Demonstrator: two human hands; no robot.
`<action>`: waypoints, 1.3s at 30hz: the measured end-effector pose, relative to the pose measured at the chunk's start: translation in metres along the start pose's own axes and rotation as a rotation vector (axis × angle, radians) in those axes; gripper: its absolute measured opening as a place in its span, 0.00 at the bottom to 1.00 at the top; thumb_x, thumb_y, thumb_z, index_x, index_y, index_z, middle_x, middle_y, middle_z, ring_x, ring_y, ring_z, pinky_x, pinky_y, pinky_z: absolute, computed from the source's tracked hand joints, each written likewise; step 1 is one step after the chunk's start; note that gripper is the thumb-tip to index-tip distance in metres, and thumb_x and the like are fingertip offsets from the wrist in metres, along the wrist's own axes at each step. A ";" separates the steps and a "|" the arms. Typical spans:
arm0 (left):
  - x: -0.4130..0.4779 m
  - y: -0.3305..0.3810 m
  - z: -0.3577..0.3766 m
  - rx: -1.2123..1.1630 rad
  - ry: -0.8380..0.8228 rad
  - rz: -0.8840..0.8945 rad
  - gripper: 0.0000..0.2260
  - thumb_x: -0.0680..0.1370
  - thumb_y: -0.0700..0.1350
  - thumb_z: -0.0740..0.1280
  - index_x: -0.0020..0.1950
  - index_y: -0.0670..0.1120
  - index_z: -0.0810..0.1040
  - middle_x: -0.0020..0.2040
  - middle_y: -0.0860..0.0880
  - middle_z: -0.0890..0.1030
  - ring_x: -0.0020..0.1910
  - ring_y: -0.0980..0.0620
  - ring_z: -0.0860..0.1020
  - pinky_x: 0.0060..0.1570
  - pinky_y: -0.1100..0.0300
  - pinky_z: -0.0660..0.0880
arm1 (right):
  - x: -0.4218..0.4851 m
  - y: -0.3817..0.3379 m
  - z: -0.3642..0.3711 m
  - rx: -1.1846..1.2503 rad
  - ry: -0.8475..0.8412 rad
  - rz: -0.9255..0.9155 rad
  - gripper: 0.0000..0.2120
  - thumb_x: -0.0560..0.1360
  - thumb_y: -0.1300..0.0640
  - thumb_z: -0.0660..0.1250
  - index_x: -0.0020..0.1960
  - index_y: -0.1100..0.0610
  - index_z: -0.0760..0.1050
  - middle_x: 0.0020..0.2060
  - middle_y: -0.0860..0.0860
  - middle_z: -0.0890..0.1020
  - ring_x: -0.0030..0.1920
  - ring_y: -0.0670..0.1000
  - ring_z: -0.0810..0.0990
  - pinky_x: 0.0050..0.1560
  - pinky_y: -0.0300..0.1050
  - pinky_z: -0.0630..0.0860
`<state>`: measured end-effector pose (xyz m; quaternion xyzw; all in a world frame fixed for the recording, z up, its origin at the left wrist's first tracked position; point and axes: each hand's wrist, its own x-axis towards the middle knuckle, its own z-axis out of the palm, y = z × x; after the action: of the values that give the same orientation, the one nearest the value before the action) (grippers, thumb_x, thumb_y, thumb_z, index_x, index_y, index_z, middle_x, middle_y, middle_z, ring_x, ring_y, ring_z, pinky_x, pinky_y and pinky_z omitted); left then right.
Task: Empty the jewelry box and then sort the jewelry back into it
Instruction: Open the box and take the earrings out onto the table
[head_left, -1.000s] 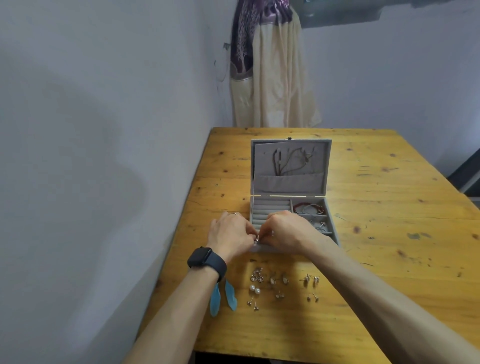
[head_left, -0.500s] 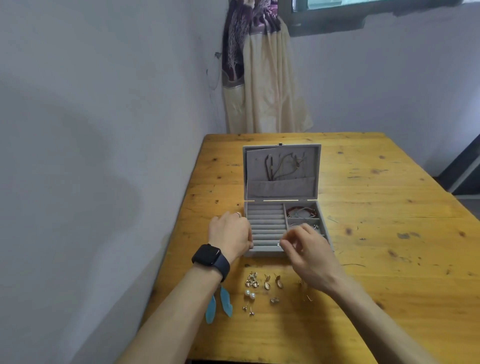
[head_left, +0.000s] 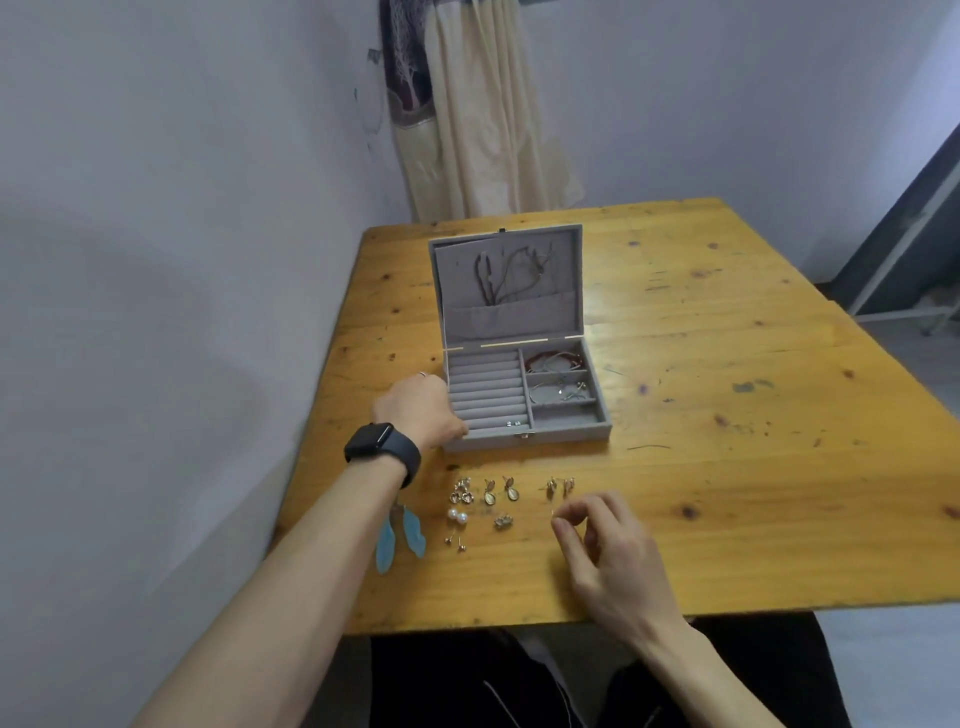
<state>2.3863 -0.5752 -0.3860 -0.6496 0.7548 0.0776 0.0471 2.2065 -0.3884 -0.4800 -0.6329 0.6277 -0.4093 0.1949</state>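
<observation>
The grey jewelry box (head_left: 571, 435) stands open on the wooden table (head_left: 727, 415), its lid upright with a dark cord necklace (head_left: 511, 275) in the pocket. A tiny pair of studs (head_left: 511, 424) sits in the front ring roll. A red bracelet (head_left: 553, 358) and silver pieces (head_left: 558, 391) fill the right compartments. My left hand (head_left: 415, 413) holds the box's left side, thumb at the front corner. My right hand (head_left: 597, 540) is low over the table, thumb and forefinger pinching a small stud earring (head_left: 553, 512).
Rows of earrings lie in front of the box: gold clusters (head_left: 461, 491), drop earrings (head_left: 500, 491), a gold pair (head_left: 560, 486), pearls (head_left: 457, 515), small studs (head_left: 456, 540), blue feather earrings (head_left: 405, 535). The table's near edge (head_left: 519, 621) is close. A wall stands left.
My right hand has left the box's front ring roll and dropped to the earrings on the table. My left hand has stayed at the box's left side. The studs now sit in the roll.
</observation>
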 end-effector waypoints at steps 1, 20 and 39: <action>0.000 0.001 0.000 -0.027 -0.005 -0.019 0.10 0.71 0.55 0.74 0.40 0.49 0.84 0.39 0.53 0.82 0.40 0.52 0.80 0.38 0.59 0.79 | 0.000 0.000 0.000 -0.004 -0.004 -0.005 0.02 0.77 0.55 0.70 0.49 0.50 0.77 0.45 0.40 0.74 0.40 0.38 0.74 0.41 0.34 0.73; -0.114 -0.024 0.049 -0.458 0.273 0.355 0.08 0.76 0.56 0.70 0.45 0.53 0.82 0.51 0.58 0.75 0.52 0.59 0.74 0.52 0.60 0.74 | -0.006 -0.008 0.012 -0.120 -0.059 -0.039 0.03 0.77 0.49 0.70 0.47 0.47 0.78 0.44 0.40 0.76 0.38 0.40 0.72 0.45 0.42 0.72; -0.123 -0.025 0.094 -0.226 0.371 0.477 0.07 0.76 0.56 0.70 0.46 0.54 0.83 0.54 0.57 0.78 0.55 0.54 0.75 0.54 0.54 0.69 | -0.006 -0.016 0.032 -0.286 -0.057 -0.064 0.05 0.76 0.45 0.70 0.49 0.44 0.81 0.43 0.41 0.79 0.45 0.45 0.75 0.42 0.43 0.66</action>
<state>2.4270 -0.4424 -0.4591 -0.4585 0.8682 0.0499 -0.1830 2.2417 -0.3889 -0.4887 -0.6853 0.6532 -0.3036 0.1071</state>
